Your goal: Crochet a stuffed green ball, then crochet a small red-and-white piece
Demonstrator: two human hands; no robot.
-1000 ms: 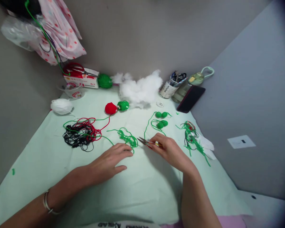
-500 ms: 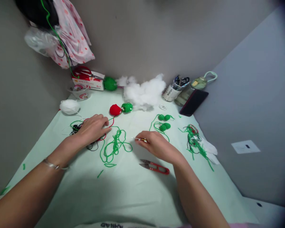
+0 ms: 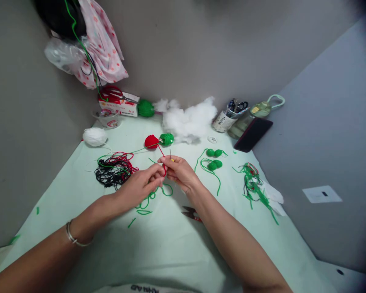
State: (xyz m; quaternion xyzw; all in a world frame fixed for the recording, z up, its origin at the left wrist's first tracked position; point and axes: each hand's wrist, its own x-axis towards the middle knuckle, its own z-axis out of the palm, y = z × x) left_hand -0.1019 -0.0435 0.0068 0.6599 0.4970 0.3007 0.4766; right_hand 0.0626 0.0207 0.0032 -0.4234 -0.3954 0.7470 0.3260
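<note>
My left hand (image 3: 138, 186) is closed with its fingertips pinching a red yarn strand (image 3: 161, 151). That strand runs up to the red yarn ball (image 3: 151, 142). Close against it, my right hand (image 3: 183, 174) is closed around a crochet hook (image 3: 170, 153), whose thin shaft points up and whose yellow part shows at the fingers. Fingers hide the rest of the hook. Loose green yarn (image 3: 144, 204) lies partly under my hands. Red-handled thread snips (image 3: 189, 213) lie partly behind my right forearm.
A tangle of black and red yarn (image 3: 112, 171) lies left, below a white yarn ball (image 3: 95, 136). White stuffing (image 3: 189, 122) sits at the back. Small green balls (image 3: 215, 164), a phone (image 3: 253, 134), a pen cup (image 3: 224, 120) and yarn scraps (image 3: 253, 183) are on the right.
My left hand has left the yarn tangle, moved right and taken the red strand. My right hand has moved up and left with the hook, which now points upward. Both hands now meet.
</note>
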